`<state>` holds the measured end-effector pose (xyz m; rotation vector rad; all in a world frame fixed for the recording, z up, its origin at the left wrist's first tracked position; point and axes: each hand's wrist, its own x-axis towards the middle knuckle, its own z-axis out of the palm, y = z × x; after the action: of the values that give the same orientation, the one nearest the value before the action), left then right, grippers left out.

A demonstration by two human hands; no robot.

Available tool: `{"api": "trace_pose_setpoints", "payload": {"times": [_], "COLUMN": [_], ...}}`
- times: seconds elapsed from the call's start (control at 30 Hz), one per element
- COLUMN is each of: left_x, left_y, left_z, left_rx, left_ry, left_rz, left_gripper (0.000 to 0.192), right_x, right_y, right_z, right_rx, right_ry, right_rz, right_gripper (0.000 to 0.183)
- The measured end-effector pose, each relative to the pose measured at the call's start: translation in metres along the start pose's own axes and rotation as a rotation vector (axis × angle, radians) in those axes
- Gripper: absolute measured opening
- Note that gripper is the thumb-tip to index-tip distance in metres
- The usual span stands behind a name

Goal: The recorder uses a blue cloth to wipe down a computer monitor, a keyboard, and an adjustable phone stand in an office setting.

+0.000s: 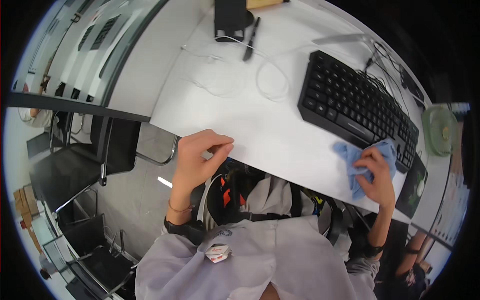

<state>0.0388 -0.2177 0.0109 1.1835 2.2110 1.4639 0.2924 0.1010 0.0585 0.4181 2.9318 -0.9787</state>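
My right hand (375, 176) holds a crumpled blue cloth (352, 165) against the near edge of a black keyboard (348, 97), above the white desk (273, 138). At the desk's front left edge is my left hand (204, 157), its thumb and index fingertips close together; whether something thin is between them cannot be told. A thin white cable (270, 95) lies looped on the desk beyond my left hand. Further back, a black pen (252, 39) lies beside a black stand (229, 18).
A green fan (439, 129) stands at the far right, near a mouse (420, 188) on a dark mouse pad (410, 191). Tangled black cables (382, 75) lie behind the keyboard. Black chairs (120, 146) are at the left. Another person's arm (411, 251) shows at the lower right.
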Motion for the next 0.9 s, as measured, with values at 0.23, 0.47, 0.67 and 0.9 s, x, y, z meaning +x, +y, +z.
{"api": "trace_pose_setpoints", "payload": {"times": [0.23, 0.47, 0.67, 0.9], "left_x": [-0.002, -0.01, -0.016, -0.019], "left_y": [-0.025, -0.038, -0.047, -0.048], "left_z": [0.009, -0.004, -0.024, -0.034], "left_rx": [0.014, -0.317, -0.576, -0.514], "left_ry": [0.263, 0.32, 0.429, 0.65], "left_rz": [0.232, 0.293, 0.164, 0.15], "left_gripper": [0.013, 0.025, 0.03, 0.029], "right_x": [0.065, 0.142, 0.183, 0.246], "right_y": [-0.068, -0.149, -0.177, -0.201], "right_z": [0.058, 0.117, 0.144, 0.168], "right_rx": [0.228, 0.325, 0.334, 0.282], "right_ry": [-0.293, -0.399, -0.314, -0.099], "right_rz": [-0.435, -0.642, -0.669, -0.681], "right_gripper": [0.034, 0.031, 0.027, 0.025]}}
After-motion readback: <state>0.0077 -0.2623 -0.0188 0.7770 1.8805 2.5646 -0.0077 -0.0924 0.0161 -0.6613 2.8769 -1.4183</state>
